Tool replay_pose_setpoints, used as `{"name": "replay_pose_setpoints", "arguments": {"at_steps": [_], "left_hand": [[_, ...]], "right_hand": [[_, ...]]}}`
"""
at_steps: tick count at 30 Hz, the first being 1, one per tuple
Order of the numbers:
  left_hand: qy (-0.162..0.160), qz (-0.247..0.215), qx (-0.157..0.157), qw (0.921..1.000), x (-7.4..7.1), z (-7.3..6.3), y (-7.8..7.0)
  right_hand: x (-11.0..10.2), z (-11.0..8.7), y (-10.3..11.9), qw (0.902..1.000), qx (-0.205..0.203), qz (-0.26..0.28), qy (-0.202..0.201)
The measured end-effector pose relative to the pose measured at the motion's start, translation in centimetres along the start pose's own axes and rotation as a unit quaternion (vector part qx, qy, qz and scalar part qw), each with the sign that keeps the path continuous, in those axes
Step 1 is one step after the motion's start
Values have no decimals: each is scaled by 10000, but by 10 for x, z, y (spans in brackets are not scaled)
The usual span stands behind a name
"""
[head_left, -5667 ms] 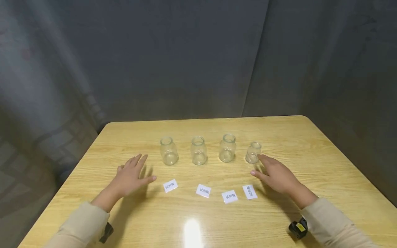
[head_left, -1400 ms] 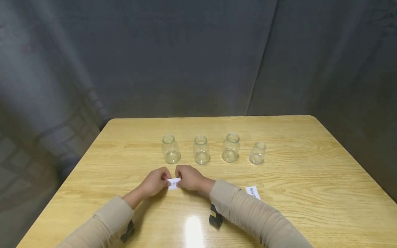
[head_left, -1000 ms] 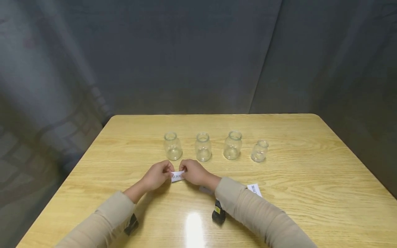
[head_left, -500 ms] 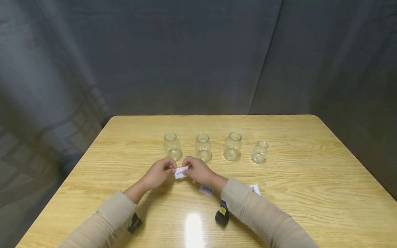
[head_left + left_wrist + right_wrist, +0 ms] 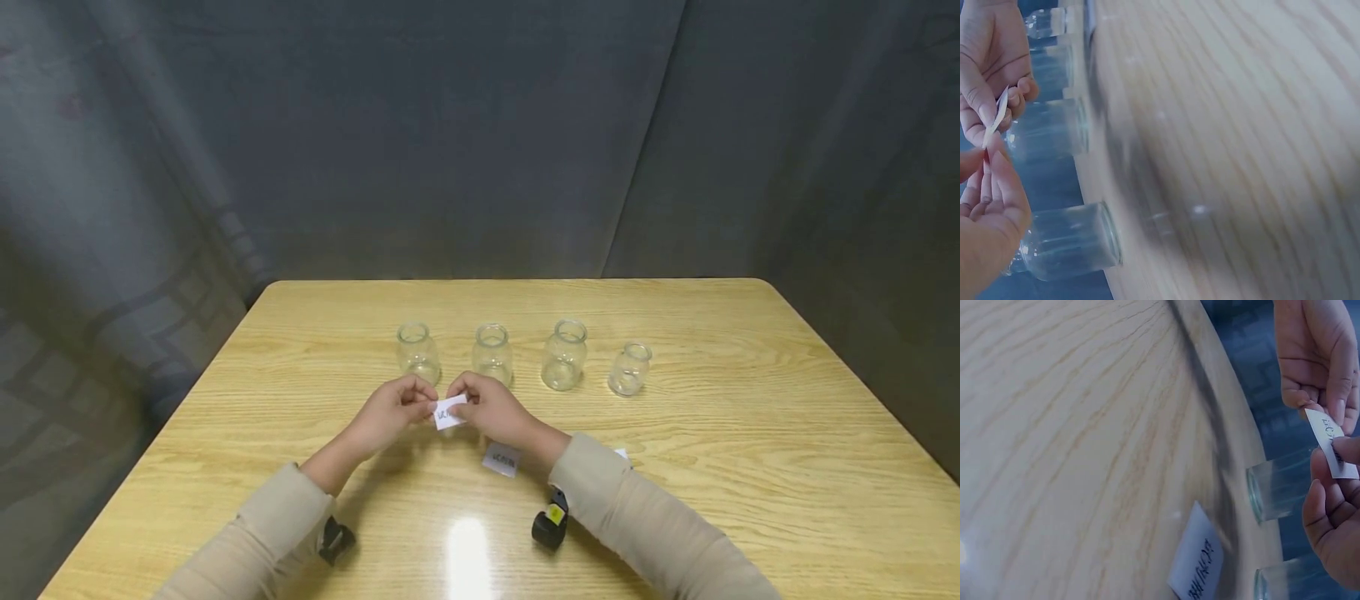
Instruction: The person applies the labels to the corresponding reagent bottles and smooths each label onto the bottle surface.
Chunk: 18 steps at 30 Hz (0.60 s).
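Note:
Between my two hands, a small white label with dark printed characters is held above the table. My left hand pinches its left end between thumb and fingers. At its right end, my right hand pinches it, the thumb lying over part of the print. In the right wrist view the label is tilted, with both hands on it. Just beyond the hands stand the leftmost glass jar and the second glass jar, upright, the second partly hidden by my right hand.
A third glass jar and a smaller jar complete the row to the right. A second label lies below my right wrist. Another label shows only a corner past the right sleeve.
Both hands came together from apart and took up the leftmost label. Over the last second they carried it slightly up and right, tilting it. The label under the right wrist came into view.

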<state>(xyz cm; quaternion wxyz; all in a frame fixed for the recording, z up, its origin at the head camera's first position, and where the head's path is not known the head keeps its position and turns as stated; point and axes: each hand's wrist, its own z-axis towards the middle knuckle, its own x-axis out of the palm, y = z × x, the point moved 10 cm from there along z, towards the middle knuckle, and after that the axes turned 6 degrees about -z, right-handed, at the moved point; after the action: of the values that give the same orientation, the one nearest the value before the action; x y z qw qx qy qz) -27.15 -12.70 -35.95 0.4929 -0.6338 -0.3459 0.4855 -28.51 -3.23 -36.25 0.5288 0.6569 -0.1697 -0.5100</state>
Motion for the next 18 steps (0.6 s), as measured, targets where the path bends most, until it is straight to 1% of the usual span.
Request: {"name": "replay_pose_setpoints", "arguments": {"at_steps": [5, 7, 11, 18], "left_hand": [[95, -525, -125, 9985, 1, 2, 1], [153, -654, -123, 9977, 2, 3, 1], [297, -864, -149, 9957, 6, 4, 1], [604, -1106, -95, 9920, 13, 4, -3]], "right_hand": [[-6, -2, 2, 9995, 36, 303, -52], [-7, -3, 3, 9993, 47, 377, -62], [-9, -4, 3, 9992, 83, 376, -63], [-14, -8, 5, 9993, -17, 360, -19]]}}
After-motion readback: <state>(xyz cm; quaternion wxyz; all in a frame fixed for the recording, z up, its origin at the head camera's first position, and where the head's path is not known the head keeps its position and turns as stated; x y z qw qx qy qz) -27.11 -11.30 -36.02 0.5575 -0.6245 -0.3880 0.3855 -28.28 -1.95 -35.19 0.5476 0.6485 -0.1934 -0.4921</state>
